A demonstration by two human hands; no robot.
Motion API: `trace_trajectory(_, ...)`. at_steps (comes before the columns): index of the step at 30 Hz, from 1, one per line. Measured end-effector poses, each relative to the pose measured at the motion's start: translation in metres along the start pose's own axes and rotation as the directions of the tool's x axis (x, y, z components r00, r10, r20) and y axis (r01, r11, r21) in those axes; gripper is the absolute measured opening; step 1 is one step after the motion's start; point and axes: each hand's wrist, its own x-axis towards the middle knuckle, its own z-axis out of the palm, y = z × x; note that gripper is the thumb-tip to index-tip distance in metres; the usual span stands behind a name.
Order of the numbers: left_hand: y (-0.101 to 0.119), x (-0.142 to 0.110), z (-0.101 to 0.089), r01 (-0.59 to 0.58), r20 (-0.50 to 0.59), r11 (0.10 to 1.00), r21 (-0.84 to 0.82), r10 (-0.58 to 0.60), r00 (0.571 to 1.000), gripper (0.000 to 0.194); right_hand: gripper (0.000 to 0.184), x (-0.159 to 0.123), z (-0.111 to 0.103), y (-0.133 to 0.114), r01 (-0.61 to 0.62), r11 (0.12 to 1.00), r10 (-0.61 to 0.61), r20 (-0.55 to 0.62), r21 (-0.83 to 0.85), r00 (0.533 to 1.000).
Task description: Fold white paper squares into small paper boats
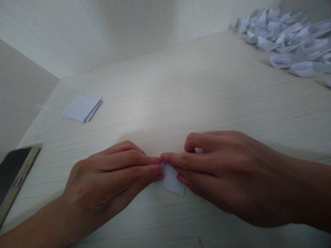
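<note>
The left hand is closed on the left edge of a small, white, flat-faced piece of paper, its fingers drawn together and their tips at the upper left corner. The right hand grips the same piece, index fingertip meeting the left fingertips at the top edge and thumb at the right side; how firmly either presses cannot be told. The paper lies between the hands on the pale, wood-grained counter, its lower corner uncovered. The step is judged to be shaping or creasing at the top edge. For sound work, the left fingertips should pin the edges in register while the right index finger presses outward along the line; bearing down before the edges align would risk a skewed crease. Noted nearby: a stack of white, square paper sheets, well apart at the left, and a heap of white, folded paper strips at the far right.
</note>
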Motion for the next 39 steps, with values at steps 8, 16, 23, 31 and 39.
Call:
trace_trajectory(8, 0.006, -0.003, -0.001, 0.01, 0.004, 0.998, 0.059, -0.01, 1.0, 0.019, 0.032, 0.002, 0.001, 0.001, -0.055, 0.998, 0.054, 0.007, 0.039, 0.998)
trace_trajectory(16, 0.005, -0.013, 0.002, 0.069, -0.007, 0.995, 0.077, -0.068, 0.998, 0.026, 0.031, 0.002, -0.001, -0.002, -0.066, 0.996, 0.065, 0.012, 0.065, 0.998)
trace_trajectory(23, 0.007, -0.008, 0.001, 0.052, 0.049, 0.997, 0.056, -0.055, 0.997, 0.026, 0.029, 0.004, -0.002, -0.001, -0.092, 0.993, 0.09, 0.028, 0.079, 0.996)
trace_trajectory(31, 0.008, -0.008, 0.002, 0.004, 0.018, 0.998, 0.067, -0.005, 1.0, 0.023, 0.029, 0.002, -0.002, -0.002, -0.119, 0.989, 0.116, 0.038, 0.093, 0.993)
trace_trajectory(39, 0.012, -0.004, -0.002, 0.023, 0.029, 0.998, 0.06, -0.025, 0.999, 0.027, 0.028, 0.002, -0.002, -0.001, -0.122, 0.987, 0.12, 0.023, 0.107, 0.993)
